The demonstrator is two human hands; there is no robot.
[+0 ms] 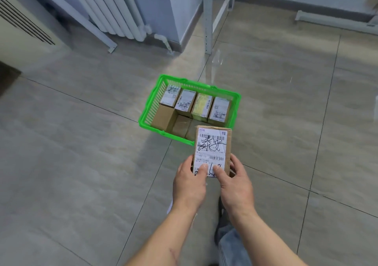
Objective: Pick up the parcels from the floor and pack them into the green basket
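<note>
Right now the left hand [189,180] and right hand [235,180] are pinching only the near end of a labelled parcel [212,149] hovering over the green basket's [147,110] near rim, so it is risking tipping onto already packed boxes [195,103].

The held parcel [211,149] covers the near right corner of the green basket [152,106], along with part of the boxes lying low at the basket's front. Its underside and the fingers beneath it are out of sight; only the thumbs of the left hand [189,180] and right hand [235,183] show on the label. The label's small print is too fine to read. The radiator [114,9] and the metal rack [208,18] run off the top edge.
</note>
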